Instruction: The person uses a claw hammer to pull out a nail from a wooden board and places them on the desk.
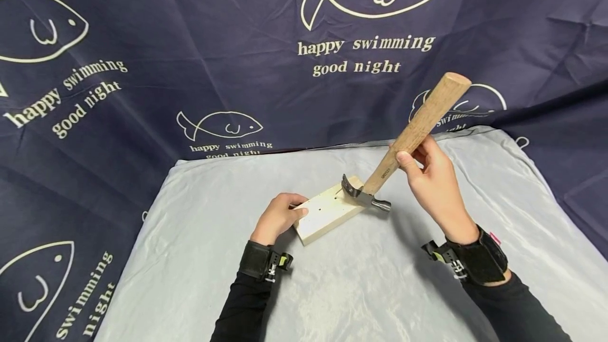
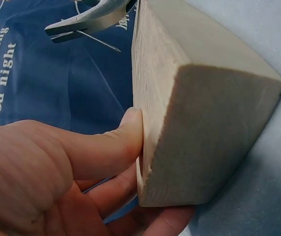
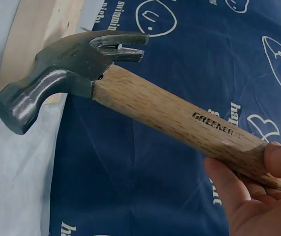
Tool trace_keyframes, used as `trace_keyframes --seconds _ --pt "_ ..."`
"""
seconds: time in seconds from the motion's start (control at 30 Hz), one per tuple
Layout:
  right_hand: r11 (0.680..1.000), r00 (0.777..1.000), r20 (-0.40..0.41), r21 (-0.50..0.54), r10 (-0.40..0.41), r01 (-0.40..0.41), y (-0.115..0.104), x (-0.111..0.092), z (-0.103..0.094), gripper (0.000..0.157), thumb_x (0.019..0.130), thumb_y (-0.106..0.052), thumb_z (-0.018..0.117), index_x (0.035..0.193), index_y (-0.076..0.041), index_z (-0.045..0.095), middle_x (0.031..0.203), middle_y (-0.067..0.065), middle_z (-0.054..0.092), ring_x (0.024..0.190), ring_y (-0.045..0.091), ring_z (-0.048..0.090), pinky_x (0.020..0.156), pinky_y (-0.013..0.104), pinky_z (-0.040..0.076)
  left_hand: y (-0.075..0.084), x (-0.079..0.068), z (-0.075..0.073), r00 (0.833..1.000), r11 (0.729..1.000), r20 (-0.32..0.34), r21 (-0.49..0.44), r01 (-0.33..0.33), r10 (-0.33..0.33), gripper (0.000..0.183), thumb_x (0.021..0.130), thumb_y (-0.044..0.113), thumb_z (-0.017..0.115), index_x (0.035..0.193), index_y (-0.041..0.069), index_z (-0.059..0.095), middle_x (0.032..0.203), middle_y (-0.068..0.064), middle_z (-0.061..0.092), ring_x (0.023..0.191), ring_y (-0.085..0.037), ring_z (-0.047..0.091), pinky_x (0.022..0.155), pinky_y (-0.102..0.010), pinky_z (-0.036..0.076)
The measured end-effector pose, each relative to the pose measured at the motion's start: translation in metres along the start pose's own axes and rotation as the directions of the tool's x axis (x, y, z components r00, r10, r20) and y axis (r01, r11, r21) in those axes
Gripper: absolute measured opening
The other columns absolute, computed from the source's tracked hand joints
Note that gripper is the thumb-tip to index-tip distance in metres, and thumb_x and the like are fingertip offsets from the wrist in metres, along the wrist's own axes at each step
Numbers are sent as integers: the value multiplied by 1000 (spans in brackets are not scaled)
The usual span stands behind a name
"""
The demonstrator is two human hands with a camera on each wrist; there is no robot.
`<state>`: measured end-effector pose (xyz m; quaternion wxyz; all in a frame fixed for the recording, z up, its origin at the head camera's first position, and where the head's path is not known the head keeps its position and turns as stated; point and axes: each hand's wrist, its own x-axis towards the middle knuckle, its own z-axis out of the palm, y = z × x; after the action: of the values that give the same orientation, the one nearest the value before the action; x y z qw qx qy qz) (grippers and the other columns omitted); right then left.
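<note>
In the head view, our right hand (image 1: pixel 437 186) pinches the hammer (image 1: pixel 418 130) above the table, near the wooden block's (image 1: pixel 329 215) far end. Left wrist: our left hand (image 2: pixel 76 162) pinches the block, probably light, stiff. Right wrist: the steel head (image 3: pixel 67 64) looks heavy; we judge the handle (image 3: pixel 180 118) safest.

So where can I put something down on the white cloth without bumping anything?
The cloth is bare in front between the two sleeves, left of the left grip, and right of the right grip. It's crowded at the block: the left grip holds it, and the hammer has its head by the far end.
</note>
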<state>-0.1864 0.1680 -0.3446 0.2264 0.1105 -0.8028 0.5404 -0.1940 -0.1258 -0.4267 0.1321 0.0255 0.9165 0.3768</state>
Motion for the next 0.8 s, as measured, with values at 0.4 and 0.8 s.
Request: trace_keyframes --seconds 0.4,0.8 --pt "998 1000 -1 53 -17 17 6 -1 -6 29 88 -12 56 116 -4 52 103 7 63 88 11 64 75 16 52 13 -5 4 999 995 -29 95 -27 30 27 87 19 59 112 12 66 110 -8 66 96 -22 60 83 -38 48" --pt "998 999 -24 44 -34 35 -1 -4 -1 30 85 -15 61 114 -8 56 100 5 64 88 8 64 73 16 53 23 -7 10 991 995 -86 18 -100 102 40 87 24 59 125 14 57 127 -11 56 116 -30 53 95 -40 43"
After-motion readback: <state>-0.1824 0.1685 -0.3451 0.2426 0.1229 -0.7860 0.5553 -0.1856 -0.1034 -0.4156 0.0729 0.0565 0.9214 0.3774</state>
